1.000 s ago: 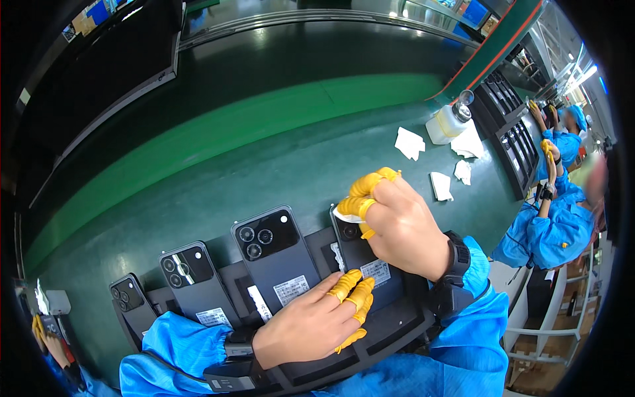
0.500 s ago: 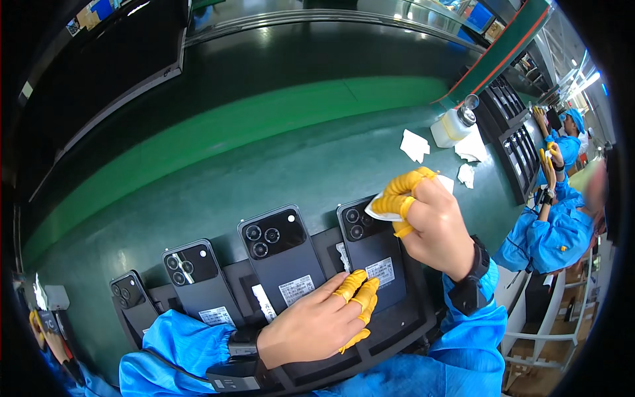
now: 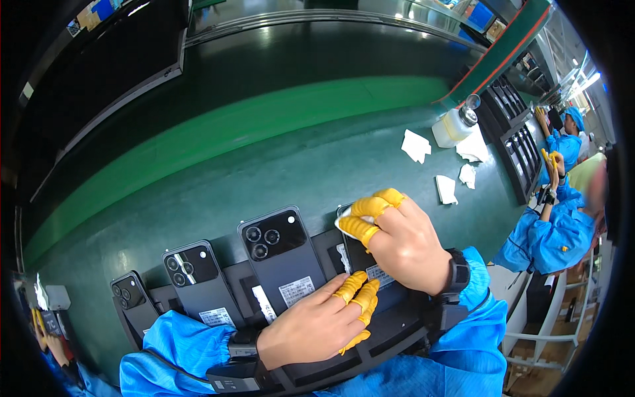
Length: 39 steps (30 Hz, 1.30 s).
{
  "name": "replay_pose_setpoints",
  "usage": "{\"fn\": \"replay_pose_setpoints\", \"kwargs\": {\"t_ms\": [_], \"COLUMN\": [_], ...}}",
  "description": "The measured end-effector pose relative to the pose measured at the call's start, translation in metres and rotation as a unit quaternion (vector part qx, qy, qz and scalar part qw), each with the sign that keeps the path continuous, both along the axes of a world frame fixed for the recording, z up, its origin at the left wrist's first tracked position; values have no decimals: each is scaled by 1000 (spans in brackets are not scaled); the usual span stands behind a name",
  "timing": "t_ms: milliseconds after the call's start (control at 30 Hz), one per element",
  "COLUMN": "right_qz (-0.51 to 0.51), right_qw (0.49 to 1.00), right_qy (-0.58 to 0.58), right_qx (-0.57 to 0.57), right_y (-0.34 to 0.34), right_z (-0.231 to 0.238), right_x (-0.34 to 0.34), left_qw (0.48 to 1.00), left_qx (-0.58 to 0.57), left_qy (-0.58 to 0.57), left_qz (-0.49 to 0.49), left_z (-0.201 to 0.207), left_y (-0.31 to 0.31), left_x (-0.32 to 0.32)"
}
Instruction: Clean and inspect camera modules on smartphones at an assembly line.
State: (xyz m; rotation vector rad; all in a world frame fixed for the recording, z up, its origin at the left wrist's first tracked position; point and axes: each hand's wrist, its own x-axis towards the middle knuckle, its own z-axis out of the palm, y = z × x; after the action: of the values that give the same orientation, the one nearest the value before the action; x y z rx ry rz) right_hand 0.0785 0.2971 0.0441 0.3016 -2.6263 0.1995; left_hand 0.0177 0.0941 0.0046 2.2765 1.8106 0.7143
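Observation:
My right hand (image 3: 407, 238), with yellow finger covers, pinches a folded white wipe (image 3: 342, 220) against the camera end of the rightmost dark phone (image 3: 359, 257). The hand covers the phone's lenses and much of its back. Across the lower left part of this phone lies my left hand (image 3: 314, 322), its covered fingers stretched out and resting near the label. Another dark phone (image 3: 286, 264) with three lenses and a white label lies face down just left of it. Two more phones, a middle one (image 3: 198, 278) and a far-left one (image 3: 134, 301), follow in the black tray (image 3: 390, 334).
Beyond the tray, a white bottle (image 3: 452, 129) stands on the green bench (image 3: 297, 172) among several white wipes, one folded wipe (image 3: 446, 190) nearest. Black trays (image 3: 519, 159) line the right side. Co-workers in blue (image 3: 555, 228) work at right; another person's hands (image 3: 53, 341) show far left.
My right hand has moved left with the wipe to the phone's upper left corner, uncovering a folded wipe on the bench. My left hand has stayed put.

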Motion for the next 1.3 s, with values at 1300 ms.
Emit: {"fn": "replay_pose_setpoints", "kwargs": {"t_ms": [1300], "right_qz": [23], "right_qw": [999], "right_qy": [-19], "right_qx": [31], "right_y": [24], "right_z": [10], "right_x": [5], "left_qw": [1000], "left_qx": [-12], "left_qy": [20], "left_qz": [-3], "left_z": [2], "left_y": [3], "left_x": [-3]}}
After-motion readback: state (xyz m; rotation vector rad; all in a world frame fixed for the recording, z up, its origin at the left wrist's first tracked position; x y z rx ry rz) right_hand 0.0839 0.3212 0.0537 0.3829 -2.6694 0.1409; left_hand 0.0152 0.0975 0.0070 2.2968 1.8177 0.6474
